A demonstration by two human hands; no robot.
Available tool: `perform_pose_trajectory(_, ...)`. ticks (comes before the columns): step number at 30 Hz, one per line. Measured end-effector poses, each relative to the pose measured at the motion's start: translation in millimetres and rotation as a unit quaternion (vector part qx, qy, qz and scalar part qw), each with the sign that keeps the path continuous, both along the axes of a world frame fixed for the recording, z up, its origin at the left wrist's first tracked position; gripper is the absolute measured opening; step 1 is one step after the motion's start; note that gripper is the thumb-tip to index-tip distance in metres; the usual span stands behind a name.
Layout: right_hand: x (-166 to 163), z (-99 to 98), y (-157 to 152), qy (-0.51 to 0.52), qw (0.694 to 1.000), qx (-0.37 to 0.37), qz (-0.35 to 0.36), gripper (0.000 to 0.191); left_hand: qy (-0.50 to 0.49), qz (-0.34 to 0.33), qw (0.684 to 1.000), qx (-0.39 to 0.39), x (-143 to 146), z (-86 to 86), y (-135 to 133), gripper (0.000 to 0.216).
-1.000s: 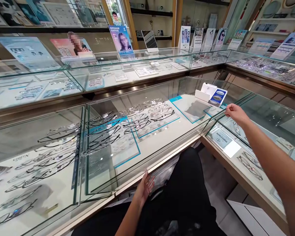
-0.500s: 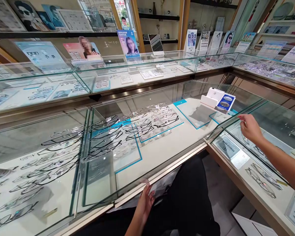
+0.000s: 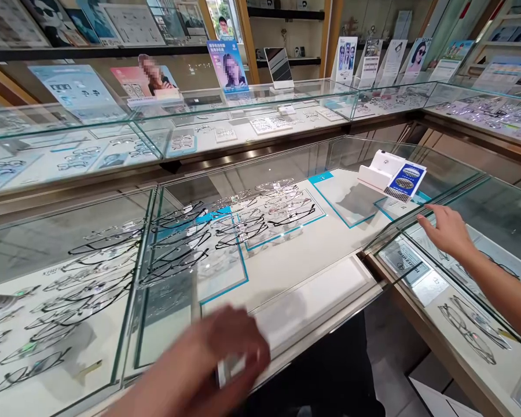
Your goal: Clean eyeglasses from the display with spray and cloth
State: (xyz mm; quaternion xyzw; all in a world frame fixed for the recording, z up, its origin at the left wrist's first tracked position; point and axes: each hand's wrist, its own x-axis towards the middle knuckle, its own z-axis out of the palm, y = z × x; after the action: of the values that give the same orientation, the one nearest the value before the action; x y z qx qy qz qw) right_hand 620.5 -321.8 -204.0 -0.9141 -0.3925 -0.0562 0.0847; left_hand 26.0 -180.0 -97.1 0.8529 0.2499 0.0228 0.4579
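Note:
My left hand [image 3: 230,341] is blurred by motion, palm down over the near edge of the glass display case [image 3: 278,272]. Its fingers bend downward, and their tips do not show clearly. Beneath and beside it a white drawer [image 3: 321,304] juts out from the front of the case. On the right, my right hand [image 3: 449,229] lies on the glass top near the corner, thumb apart and fingers stretched, holding nothing. Behind the glass are several eyeglasses [image 3: 241,231], some on a blue-edged board [image 3: 221,292].
A white stand with a blue card [image 3: 406,180] sits near the case's far right. More eyeglasses [image 3: 466,330] lie in the right-hand case. A second glass counter [image 3: 260,152] with advertising cards [image 3: 228,66] runs along the back. My dark-trousered leg [image 3: 330,365] is below the drawer.
The white drawer has come out toward me. My left hand has risen from below the front edge to above it. My right hand has flattened from a curled shape, fingers now stretched.

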Motion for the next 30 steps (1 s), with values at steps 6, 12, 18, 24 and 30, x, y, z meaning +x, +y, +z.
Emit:
perform_pose_trajectory(6,4,-3.4,1,-0.016,1.0,0.003,0.012,0.075,0.035,0.05,0.914,0.401,145,-26.6,133,0.033)
perform_pose_trajectory(12,6,-5.7,3,-0.021,1.0,-0.006,0.017,0.072,0.081,0.064,0.898,0.429,203,-72.0,166,0.023)
perform_pose_trajectory(18,0,-1.7,4,-0.001,1.0,-0.015,0.006,0.077,0.059,0.039,0.902,0.425,195,-61.8,148,0.021)
perform_pose_trajectory(24,0,-2.5,4,0.0,1.0,-0.014,0.006,0.076,-0.097,-0.031,0.981,0.163,180,-51.8,52,0.012)
perform_pose_trajectory(30,1,-6.1,3,-0.008,1.0,0.007,0.022,0.071,-0.081,0.044,0.991,-0.1,177,-91.0,-13,0.019)
